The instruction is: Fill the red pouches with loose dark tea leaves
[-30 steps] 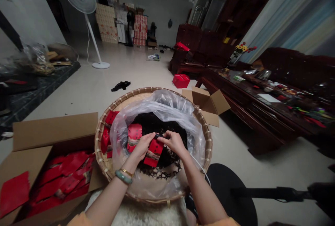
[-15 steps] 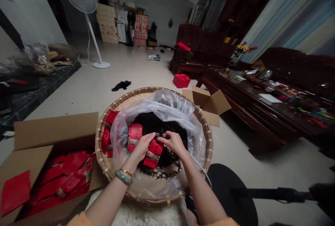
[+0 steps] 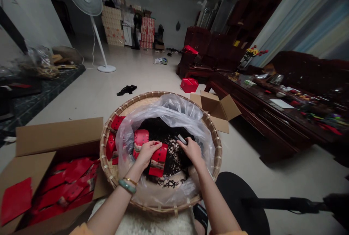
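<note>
Gripping a red foil packet (image 3: 158,160) upright between closed fingers (image 3: 154,146) of the left hand (image 3: 146,154), near the centre of a round bamboo basket (image 3: 109,148) lined with a clear plastic bag (image 3: 166,109). Reaching with the right hand (image 3: 192,151) toward loose dark tea leaves (image 3: 166,144) beside a small dark strip (image 3: 181,139) at one o'clock; closure of those fingers not determinable. Showing more red packets (image 3: 65,184) stacked in an open cardboard carton (image 3: 58,137) at eight o'clock, with the leaves heaped in the bag.

readable text: none | red packet (image 3: 158,160): gold marks too small to read | sandal strap (image 3: 201,215): lettering blurred
</note>
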A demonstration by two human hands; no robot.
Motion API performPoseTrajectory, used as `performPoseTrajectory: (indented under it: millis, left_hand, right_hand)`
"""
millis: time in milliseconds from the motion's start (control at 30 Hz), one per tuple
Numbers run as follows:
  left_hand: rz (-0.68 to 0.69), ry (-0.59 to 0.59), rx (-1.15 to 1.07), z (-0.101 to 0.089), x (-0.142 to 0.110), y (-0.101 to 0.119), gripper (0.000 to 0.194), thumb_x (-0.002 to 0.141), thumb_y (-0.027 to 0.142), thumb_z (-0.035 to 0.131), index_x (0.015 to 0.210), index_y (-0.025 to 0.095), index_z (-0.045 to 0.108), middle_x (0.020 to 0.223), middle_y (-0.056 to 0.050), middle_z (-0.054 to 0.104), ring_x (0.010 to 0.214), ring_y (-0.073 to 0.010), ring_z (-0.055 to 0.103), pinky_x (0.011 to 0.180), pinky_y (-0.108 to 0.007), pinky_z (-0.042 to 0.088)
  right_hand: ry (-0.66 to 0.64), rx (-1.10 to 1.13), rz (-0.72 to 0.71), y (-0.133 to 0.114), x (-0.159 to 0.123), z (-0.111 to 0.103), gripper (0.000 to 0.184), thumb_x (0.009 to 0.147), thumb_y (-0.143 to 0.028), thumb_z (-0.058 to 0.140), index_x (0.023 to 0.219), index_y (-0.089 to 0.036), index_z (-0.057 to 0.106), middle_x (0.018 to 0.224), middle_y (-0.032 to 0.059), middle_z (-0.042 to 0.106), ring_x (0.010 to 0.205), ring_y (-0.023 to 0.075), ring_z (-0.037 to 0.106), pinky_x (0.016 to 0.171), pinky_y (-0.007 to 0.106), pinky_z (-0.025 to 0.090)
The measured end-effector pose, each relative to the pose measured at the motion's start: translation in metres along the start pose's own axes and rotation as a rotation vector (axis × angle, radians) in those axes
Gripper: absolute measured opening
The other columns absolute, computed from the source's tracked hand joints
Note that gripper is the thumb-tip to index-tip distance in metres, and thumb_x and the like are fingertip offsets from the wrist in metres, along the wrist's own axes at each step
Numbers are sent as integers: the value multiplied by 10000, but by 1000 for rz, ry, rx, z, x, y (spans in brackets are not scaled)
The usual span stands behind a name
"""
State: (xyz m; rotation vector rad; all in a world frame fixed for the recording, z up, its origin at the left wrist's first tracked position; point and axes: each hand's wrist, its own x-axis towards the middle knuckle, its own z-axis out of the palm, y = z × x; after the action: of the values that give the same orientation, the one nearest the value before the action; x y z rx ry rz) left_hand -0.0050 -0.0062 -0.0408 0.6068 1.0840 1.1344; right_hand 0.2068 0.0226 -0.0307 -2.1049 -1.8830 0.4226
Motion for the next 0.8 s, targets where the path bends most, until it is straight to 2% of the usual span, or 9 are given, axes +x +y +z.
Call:
performPoseTrajectory:
  millis: [100, 167, 300, 400, 533, 600, 700, 733, 800]
  left_hand:
    - [4, 10, 19, 4, -2, -1, 366, 535, 379, 784, 756, 130, 633, 646, -23, 687, 547, -133, 623, 546, -240, 498]
    - [7, 15, 34, 7, -3, -1, 379, 538, 411, 774, 753, 131, 635, 641, -22, 683, 540, -138, 616, 528, -245, 491]
    - [53, 13, 66, 12, -5, -1, 372, 551, 440, 758, 734, 137, 644, 637, -9, 672, 538, -128, 592, 510, -223, 461]
    - [78, -3, 111, 11, -6, 0, 372, 595, 458, 727, 762, 133, 659, 677, -28, 680, 570, -128, 593, 541, -221, 458]
    - [30, -15, 210, -2, -3, 7, 447, 785, 517, 510, 992, 143, 640, 926, -121, 694, 739, -188, 643, 658, -297, 494]
    - [140, 143, 443, -14, -2, 12, 406, 850, 439, 420, 1070, 156, 611, 1059, -151, 657, 853, -228, 635, 718, -347, 490]
    - [441, 333, 1048, -32, -2, 17, 327, 806, 278, 505, 1096, 163, 603, 1188, -158, 575, 1086, -295, 519, 897, -414, 407]
    - [462, 406, 1195, -36, -2, 18, 351, 780, 256, 537, 1114, 164, 590, 1209, -166, 546, 1106, -317, 492, 897, -432, 400]
    - [411, 459, 1364, -40, -3, 17, 385, 743, 221, 574, 1124, 164, 570, 1178, -174, 532, 1096, -338, 481, 861, -436, 409]
  right_hand:
    - [62, -43, -40, 0, -3, 1, 497, 793, -582, 515, 1017, -149, 609, 946, 156, 661, 880, 265, 608, 694, 298, 401]
    - [100, 59, -130, -11, -8, 3, 427, 808, -523, 533, 1018, -161, 620, 983, 136, 651, 915, 243, 588, 740, 288, 404]
    - [-44, 465, -319, -42, -22, 12, 292, 793, -444, 570, 905, -192, 665, 842, 52, 679, 726, 170, 593, 665, 249, 430]
    - [-77, 646, -286, -56, -28, 20, 241, 769, -402, 583, 731, -185, 682, 694, 26, 676, 631, 155, 581, 604, 240, 430]
    - [-72, 778, -132, -45, -22, 19, 295, 750, -432, 564, 678, -170, 677, 578, 16, 637, 508, 140, 545, 486, 232, 410]
    - [-35, 836, -38, -35, -14, 14, 344, 736, -481, 560, 678, -158, 666, 503, 5, 588, 432, 131, 507, 426, 232, 388]
    - [20, 1008, 72, -39, -9, 2, 399, 710, -535, 571, 741, -146, 654, 482, -1, 568, 403, 134, 508, 413, 248, 421]
    - [14, 1088, 86, -48, -10, -2, 412, 700, -539, 586, 790, -143, 655, 513, 7, 589, 417, 139, 528, 429, 257, 447]
    - [-84, 1258, 48, -75, -17, -10, 460, 681, -525, 630, 937, -143, 648, 649, 37, 655, 484, 151, 588, 485, 275, 500]
